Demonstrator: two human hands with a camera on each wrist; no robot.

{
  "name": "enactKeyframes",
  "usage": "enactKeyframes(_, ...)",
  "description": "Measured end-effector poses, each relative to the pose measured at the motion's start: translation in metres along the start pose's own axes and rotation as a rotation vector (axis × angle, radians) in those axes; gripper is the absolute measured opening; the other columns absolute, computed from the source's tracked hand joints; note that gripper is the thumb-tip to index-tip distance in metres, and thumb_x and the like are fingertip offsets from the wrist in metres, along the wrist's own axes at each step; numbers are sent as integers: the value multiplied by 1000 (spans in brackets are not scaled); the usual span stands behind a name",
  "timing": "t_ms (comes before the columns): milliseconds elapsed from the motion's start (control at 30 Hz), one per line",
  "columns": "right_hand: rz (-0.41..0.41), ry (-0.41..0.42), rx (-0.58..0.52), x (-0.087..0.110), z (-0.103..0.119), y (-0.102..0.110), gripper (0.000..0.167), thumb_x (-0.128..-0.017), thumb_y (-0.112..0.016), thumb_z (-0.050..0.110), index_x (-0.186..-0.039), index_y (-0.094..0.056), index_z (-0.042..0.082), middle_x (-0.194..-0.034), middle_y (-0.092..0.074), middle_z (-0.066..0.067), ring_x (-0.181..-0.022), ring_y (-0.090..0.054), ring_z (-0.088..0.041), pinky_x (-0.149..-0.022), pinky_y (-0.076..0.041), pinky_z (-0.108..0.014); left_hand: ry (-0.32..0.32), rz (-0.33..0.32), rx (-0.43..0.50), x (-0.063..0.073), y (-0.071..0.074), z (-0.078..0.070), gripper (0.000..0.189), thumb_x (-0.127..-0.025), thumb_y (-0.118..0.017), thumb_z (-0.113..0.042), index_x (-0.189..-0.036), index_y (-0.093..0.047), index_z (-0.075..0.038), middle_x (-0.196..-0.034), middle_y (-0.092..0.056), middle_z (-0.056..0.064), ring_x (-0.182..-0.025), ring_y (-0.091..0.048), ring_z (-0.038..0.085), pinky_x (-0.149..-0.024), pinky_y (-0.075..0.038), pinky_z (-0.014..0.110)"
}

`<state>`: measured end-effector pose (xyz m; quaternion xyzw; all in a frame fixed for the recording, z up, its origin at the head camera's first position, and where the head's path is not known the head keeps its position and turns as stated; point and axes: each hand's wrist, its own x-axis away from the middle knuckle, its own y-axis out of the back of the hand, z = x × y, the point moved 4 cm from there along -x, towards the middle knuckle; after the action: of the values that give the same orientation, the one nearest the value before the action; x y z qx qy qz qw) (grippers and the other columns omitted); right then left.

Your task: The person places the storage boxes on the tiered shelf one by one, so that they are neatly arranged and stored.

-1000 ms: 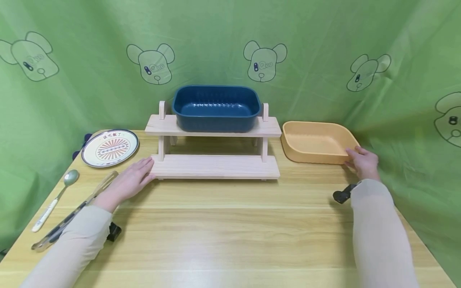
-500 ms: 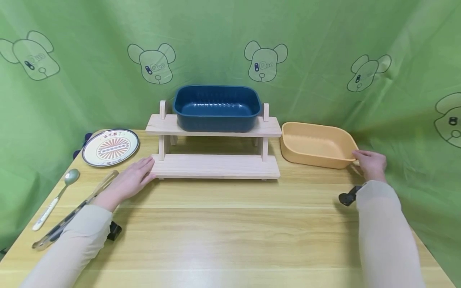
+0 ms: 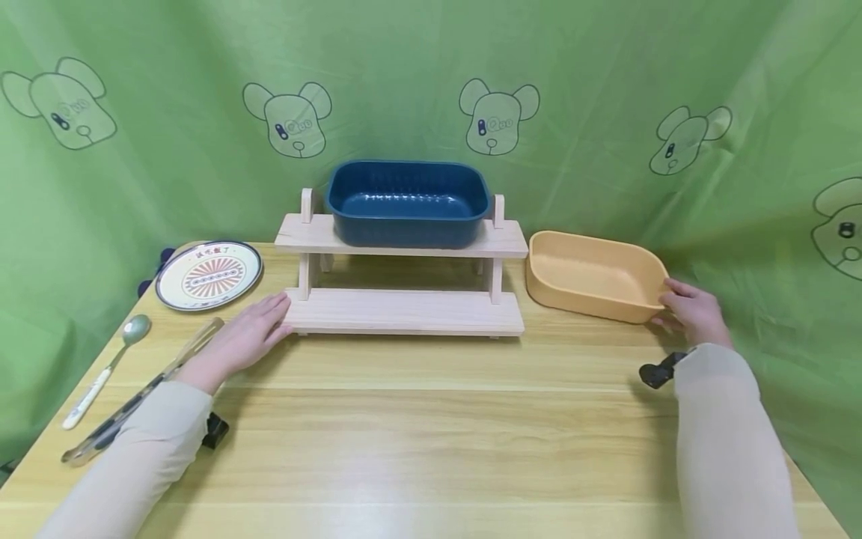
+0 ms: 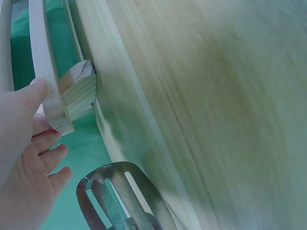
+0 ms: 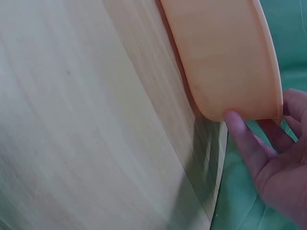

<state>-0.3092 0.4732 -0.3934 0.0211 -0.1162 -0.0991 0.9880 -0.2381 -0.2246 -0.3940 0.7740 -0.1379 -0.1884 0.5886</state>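
Hands spread wide apart, left hand (image 3: 245, 337) and right hand (image 3: 697, 311), I have hold of something only on the right: the thumb there presses the yellow basin (image 3: 572, 296) low at its near right corner while the fingers come round to the rim, a narrow pinch. The basin sits just beside the wooden rack (image 3: 404, 311), at its right; whether that pinched corner is resting on the counter (image 3: 431, 434) or slightly raised, I cannot tell. On the other side the fingers are relaxed and nearly straight, laid over the end of the rack's lower board with the thumb against its front edge, not wrapped round it. What worries me most is that one-corner hold: a tug from there could swing the basin about its far end into the rack, or the smooth wall could slip from the thumb. With the counter's edge so near, a push outward might leave the corner unsupported. Leaning hard on the board's end could shift the rack and unsettle the blue basin (image 3: 411, 230) on top. Both arms reach forward, the left angled inward, its sleeve so near the tongs (image 4: 128, 195) that a careless draw back could drag them; the right runs nearly straight ahead, wrist turned toward the corner.
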Motion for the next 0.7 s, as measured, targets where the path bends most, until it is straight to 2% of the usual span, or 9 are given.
enactKeyframes(100,-10,-8,-3,-1,-1,1,66,-89,-52,-1,-145,-17,2,-118,-46,-2,-67,-64,-8,-71,-55,-27,-1,-1,-1,-1,0,0,55,-96,-49,-23,-136,-32,12,-142,-28,27,-129,-26,43,-107,-18,51)
enactKeyframes(200,-18,-21,7,0,0,1,65,-89,-49,-2,-145,-16,1,-121,-43,-6,-67,-64,-8,-74,-54,-28,-4,-2,0,0,0,0,56,-96,-49,-23,-136,-32,12,-142,-28,27,-129,-26,43,-107,-18,51)
enactKeyframes(400,-37,-48,56,0,2,1,63,-88,-45,-4,-144,-16,-1,-116,-41,-14,-65,-64,-11,-74,-54,-30,-10,-12,0,1,1,-1,55,-96,-50,-23,-135,-34,12,-141,-29,28,-128,-28,44,-107,-19,52)
enactKeyframes(533,-40,-57,72,0,3,1,64,-87,-44,-5,-144,-16,-2,-113,-41,-14,-64,-64,-12,-74,-54,-30,-8,-13,-3,1,1,-1,55,-96,-49,-24,-135,-34,12,-141,-29,28,-128,-28,43,-107,-20,52)
enactKeyframes(700,-17,-57,60,4,7,0,63,-88,-45,-5,-144,-15,-2,-107,-48,-6,-66,-65,-12,-75,-53,-29,-6,-7,-5,0,1,0,55,-96,-49,-24,-135,-33,12,-141,-29,28,-128,-27,43,-107,-19,51)
